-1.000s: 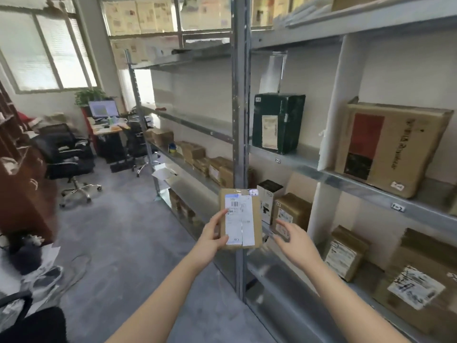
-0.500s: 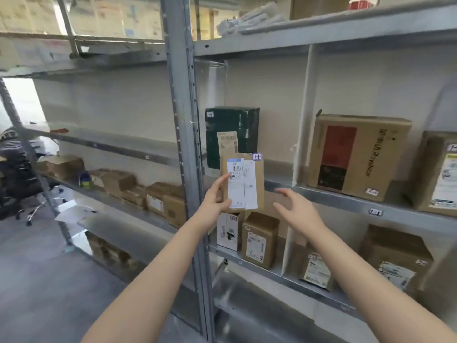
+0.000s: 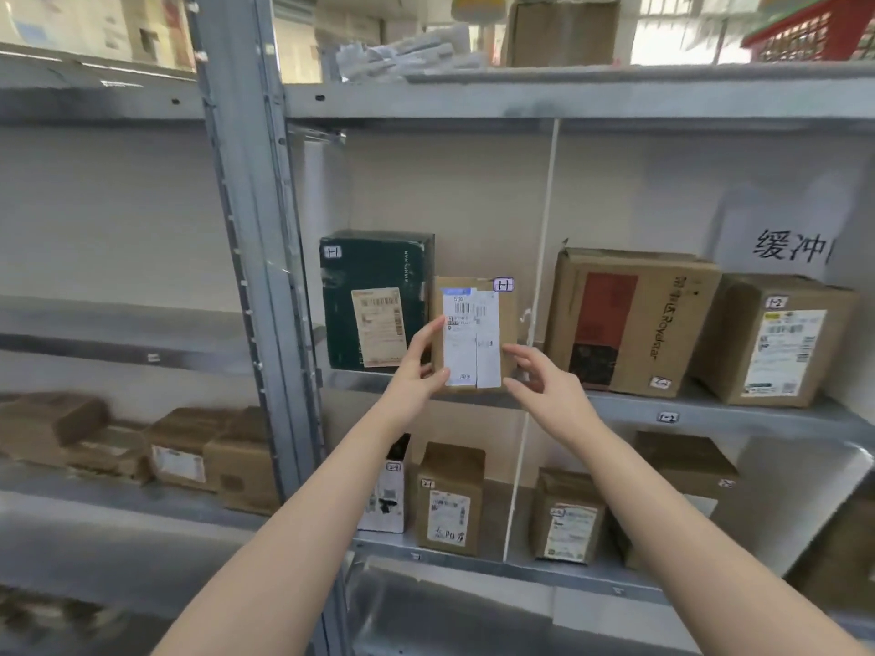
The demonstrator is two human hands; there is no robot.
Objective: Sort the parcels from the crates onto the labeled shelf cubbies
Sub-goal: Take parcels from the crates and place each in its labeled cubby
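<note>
A small brown parcel (image 3: 473,333) stands upright at the front edge of the middle shelf (image 3: 710,409), in the cubby left of the thin white divider (image 3: 544,258), just beside a dark green box (image 3: 374,300) that carries a matching "1-1" tag. The left hand (image 3: 416,366) grips the parcel's left edge, thumb on the white shipping label (image 3: 468,343) and fingers behind. The right hand (image 3: 544,390) is at the parcel's lower right corner with fingers spread and curled; whether they press the cardboard or sit just off it is hard to tell. Right of the divider sit a brown box with a red panel (image 3: 629,319) and a labelled carton (image 3: 776,338).
</note>
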